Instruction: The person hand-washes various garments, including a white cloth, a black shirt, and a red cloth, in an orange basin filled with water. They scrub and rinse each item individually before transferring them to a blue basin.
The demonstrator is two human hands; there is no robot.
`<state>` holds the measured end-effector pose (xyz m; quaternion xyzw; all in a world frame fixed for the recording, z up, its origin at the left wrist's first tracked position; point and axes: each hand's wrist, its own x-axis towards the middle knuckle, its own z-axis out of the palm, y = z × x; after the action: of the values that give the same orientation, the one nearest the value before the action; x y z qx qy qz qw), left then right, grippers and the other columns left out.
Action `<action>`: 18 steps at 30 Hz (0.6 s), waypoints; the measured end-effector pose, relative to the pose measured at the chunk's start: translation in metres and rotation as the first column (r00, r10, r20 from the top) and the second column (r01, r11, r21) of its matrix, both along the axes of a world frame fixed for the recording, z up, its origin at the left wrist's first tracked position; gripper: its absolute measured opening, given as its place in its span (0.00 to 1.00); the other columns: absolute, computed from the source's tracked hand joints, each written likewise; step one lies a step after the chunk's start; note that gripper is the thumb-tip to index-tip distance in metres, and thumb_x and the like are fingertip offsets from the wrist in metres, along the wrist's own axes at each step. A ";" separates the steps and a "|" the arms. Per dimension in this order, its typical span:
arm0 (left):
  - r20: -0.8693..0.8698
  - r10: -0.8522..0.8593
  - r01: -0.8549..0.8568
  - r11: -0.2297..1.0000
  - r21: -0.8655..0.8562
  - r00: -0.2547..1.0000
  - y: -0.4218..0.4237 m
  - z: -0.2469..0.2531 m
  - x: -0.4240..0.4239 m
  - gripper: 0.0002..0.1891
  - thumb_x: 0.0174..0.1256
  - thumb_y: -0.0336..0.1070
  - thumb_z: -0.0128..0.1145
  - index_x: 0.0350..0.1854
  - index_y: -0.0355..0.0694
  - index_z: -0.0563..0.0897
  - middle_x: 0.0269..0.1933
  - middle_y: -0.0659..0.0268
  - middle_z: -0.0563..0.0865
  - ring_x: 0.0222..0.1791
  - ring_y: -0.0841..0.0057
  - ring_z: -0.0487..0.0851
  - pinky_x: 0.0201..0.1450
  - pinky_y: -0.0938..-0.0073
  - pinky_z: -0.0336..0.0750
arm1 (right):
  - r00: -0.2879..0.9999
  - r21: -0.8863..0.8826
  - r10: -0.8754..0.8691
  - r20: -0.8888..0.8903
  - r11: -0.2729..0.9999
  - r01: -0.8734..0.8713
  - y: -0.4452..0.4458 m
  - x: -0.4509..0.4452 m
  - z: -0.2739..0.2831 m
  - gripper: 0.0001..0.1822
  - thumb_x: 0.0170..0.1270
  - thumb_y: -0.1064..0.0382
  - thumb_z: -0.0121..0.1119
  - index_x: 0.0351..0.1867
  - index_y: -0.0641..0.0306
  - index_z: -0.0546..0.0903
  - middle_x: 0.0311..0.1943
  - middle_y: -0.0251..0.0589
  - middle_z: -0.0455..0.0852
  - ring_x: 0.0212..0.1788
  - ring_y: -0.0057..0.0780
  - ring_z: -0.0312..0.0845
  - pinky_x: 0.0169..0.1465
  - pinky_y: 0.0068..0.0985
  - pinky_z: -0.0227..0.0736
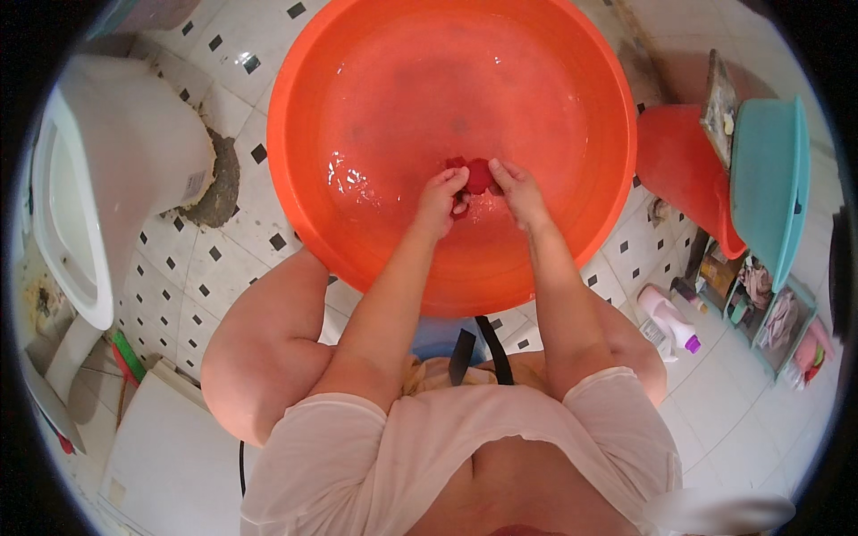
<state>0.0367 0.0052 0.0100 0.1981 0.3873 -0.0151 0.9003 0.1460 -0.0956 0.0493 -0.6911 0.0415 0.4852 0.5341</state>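
Note:
A large round orange plastic basin [288,174] with water in it stands on the tiled floor between my knees. Over its near half, both hands hold a small piece of dark red cloth [478,177]. My left hand [445,199] pinches one side of it between thumb and fingers, with a bit of the red cloth showing beyond and below the fingers. On the other side, my right hand [519,192] grips the edge, thumb on top. The cloth is spread between the two hands. Some fingertips are hidden behind it.
On the left is a white toilet pedestal [144,134]. A red bucket [684,167] and a teal basin [767,181] stand at the right, by a white bottle with a purple cap [667,315] and a small shelf rack [764,321]. A white appliance [161,449] is at lower left.

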 end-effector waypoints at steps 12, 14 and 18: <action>0.100 -0.258 0.252 0.965 0.069 0.961 0.004 0.017 0.002 0.14 0.65 0.45 0.51 0.41 0.39 0.76 0.30 0.69 0.78 0.23 0.85 0.71 0.21 0.84 0.62 | 0.985 -0.022 0.122 0.121 0.993 -0.120 -0.006 0.002 -0.012 0.07 0.58 0.69 0.54 0.37 0.63 0.77 0.30 0.31 0.77 0.31 0.17 0.69 0.34 0.18 0.65; -0.141 -0.315 0.345 0.841 0.417 0.939 -0.004 0.017 0.012 0.12 0.62 0.45 0.57 0.38 0.42 0.78 0.28 0.71 0.78 0.23 0.87 0.70 0.20 0.84 0.61 | 0.970 0.024 0.078 0.229 0.996 -0.086 -0.009 0.003 -0.015 0.05 0.58 0.68 0.55 0.36 0.63 0.78 0.29 0.30 0.77 0.30 0.16 0.69 0.34 0.18 0.64; -0.138 -0.038 0.095 0.895 0.435 0.990 0.003 0.014 0.015 0.10 0.57 0.37 0.61 0.38 0.42 0.77 0.27 0.72 0.78 0.21 0.88 0.69 0.20 0.85 0.60 | 0.993 0.027 0.059 0.098 0.998 -0.062 -0.014 0.016 -0.002 0.04 0.62 0.63 0.56 0.33 0.59 0.78 0.30 0.27 0.78 0.30 0.15 0.68 0.34 0.18 0.63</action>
<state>0.0518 0.0087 0.0236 0.4086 0.4294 0.0296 0.8048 0.1621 -0.1099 0.0470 -0.7065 -0.0127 0.4677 0.5310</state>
